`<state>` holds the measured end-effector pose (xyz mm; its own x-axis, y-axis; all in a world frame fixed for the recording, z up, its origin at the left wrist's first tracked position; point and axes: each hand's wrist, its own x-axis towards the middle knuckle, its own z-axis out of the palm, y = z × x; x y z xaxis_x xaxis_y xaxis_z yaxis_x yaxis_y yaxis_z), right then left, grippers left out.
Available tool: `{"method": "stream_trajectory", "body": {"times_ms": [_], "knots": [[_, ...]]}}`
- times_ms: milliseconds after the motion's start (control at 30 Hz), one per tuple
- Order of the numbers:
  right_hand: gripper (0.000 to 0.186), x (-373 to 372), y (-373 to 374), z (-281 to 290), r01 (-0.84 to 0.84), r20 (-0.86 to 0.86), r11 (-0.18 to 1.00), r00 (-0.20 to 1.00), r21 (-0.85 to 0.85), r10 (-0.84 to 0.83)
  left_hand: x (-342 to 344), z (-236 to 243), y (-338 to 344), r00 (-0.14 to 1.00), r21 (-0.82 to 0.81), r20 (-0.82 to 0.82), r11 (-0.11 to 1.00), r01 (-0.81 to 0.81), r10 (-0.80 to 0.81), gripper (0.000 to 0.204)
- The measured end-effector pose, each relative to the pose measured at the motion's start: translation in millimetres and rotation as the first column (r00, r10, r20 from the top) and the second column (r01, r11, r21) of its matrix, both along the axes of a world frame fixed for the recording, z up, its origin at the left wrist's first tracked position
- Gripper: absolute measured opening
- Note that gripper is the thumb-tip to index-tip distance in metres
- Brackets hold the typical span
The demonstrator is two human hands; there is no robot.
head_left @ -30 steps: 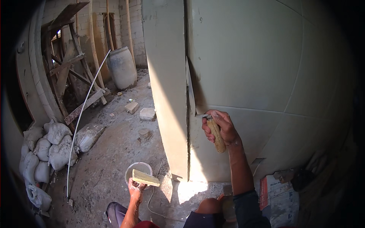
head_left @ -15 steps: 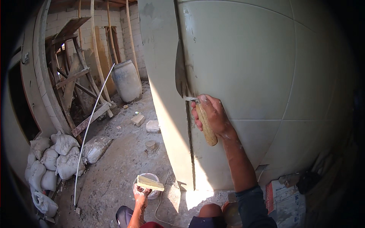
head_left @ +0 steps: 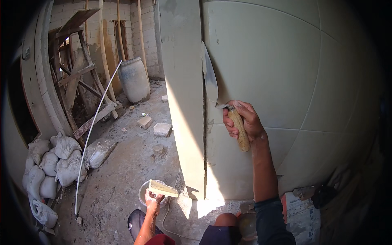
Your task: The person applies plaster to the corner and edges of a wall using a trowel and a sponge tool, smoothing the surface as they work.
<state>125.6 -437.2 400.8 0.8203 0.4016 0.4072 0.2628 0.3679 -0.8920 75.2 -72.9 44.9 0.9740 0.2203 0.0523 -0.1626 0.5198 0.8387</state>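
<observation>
Right hand (head_left: 245,122) grips a trowel (head_left: 211,79) laid along the tile (head_left: 265,69) edge joint, left hand (head_left: 152,199) holds a float (head_left: 163,188); apparently filling the joint, needing steady strokes along it.

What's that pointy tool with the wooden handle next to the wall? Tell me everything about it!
It is a pointed grey metal trowel with a light wooden handle. The right hand holds the handle in a closed fist. A bent metal neck joins handle to blade. The thin blade points upward, lying flat along the vertical joint at the edge of the pale green tiled wall, smeared with grey mortar.
</observation>
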Motion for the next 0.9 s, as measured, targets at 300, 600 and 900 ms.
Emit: {"method": "stream_trajectory", "body": {"times_ms": [300,600,900], "knots": [[0.031,-1,22,-24,0.236,0.092,0.966,0.970,-0.107,-0.227,-3,1,4,0.998,-0.025,-0.063,1.000,-0.001,-0.001,0.036],[0.035,-11,-2,-4,0.169,0.044,0.985,0.984,0.043,-0.171,-8,-2,5,0.999,-0.020,-0.047,1.000,-0.008,0.007,0.037],[0.035,-11,-6,-23,0.062,-0.006,0.998,0.998,0.007,-0.062,-9,-10,26,0.999,0.019,-0.029,0.999,-0.043,0.043,0.050]]}}
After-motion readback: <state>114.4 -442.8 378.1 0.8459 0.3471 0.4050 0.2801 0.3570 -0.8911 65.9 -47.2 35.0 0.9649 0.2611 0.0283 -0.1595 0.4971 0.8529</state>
